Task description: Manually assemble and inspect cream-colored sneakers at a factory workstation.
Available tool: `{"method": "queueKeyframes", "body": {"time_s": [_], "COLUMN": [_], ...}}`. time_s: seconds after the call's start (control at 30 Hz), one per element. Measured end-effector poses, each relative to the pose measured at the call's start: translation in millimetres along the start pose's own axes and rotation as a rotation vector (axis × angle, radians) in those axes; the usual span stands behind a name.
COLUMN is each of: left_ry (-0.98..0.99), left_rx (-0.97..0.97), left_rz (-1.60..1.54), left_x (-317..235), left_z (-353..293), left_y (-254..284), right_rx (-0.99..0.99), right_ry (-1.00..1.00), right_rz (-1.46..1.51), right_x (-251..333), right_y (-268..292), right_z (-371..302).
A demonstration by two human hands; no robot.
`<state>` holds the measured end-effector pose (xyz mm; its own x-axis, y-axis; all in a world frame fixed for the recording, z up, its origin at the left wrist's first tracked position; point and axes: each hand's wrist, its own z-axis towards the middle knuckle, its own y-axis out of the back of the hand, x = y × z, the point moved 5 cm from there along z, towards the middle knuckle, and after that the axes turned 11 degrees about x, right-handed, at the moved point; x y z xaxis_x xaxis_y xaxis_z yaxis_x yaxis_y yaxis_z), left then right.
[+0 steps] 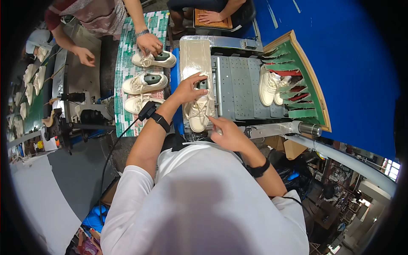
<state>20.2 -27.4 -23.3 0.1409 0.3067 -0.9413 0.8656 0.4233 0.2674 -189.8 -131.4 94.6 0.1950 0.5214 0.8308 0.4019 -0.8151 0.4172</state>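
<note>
A cream lace-up sneaker (199, 121) with a dark green last inside lies toe toward me on a beige-covered board (191, 55). My left hand (190, 89) grips it around the collar, thumb and fingers bent over the opening. Loose laces spread over its front. Close to the laces on the right is my right hand (229, 134), its fingers curled and closed. Something thin seems to point from it toward the laces, too small to make out. Left of the board, three similar sneakers (142, 84) rest on a green-and-white patterned table (123, 63).
A co-worker's hand (148, 42) touches the farthest sneaker on that table. Right of the board runs a grey slatted conveyor (242, 85), carrying a pair of sneakers (267, 87) to a wood-framed opening with green strips (304, 112). Another person's hand (210, 17) rests at the back.
</note>
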Motion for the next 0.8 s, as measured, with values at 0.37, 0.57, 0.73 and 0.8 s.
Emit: {"method": "queueKeyframes", "body": {"time_s": [0.37, 0.57, 0.73, 0.8], "left_ry": [0.007, -0.005, -0.014, -0.016], "left_rx": [0.003, -0.029, -0.026, -0.034], "left_rz": [-0.035, -0.027, -0.043, -0.022], "left_x": [3, 4, 1, 0], "left_z": [2, 3, 6, 5], "left_y": [-5, -2, -3, -4], "right_rx": [-0.207, -0.216, -0.159, -0.173], "right_ry": [0.003, 0.022, 0.005, 0.070], "right_rz": [-0.391, -0.390, -0.530, -0.408], "right_x": [-21, -2, -2, -5], "right_y": [-3, -6, -14, -24], "right_z": [18, 17, 51, 54]}}
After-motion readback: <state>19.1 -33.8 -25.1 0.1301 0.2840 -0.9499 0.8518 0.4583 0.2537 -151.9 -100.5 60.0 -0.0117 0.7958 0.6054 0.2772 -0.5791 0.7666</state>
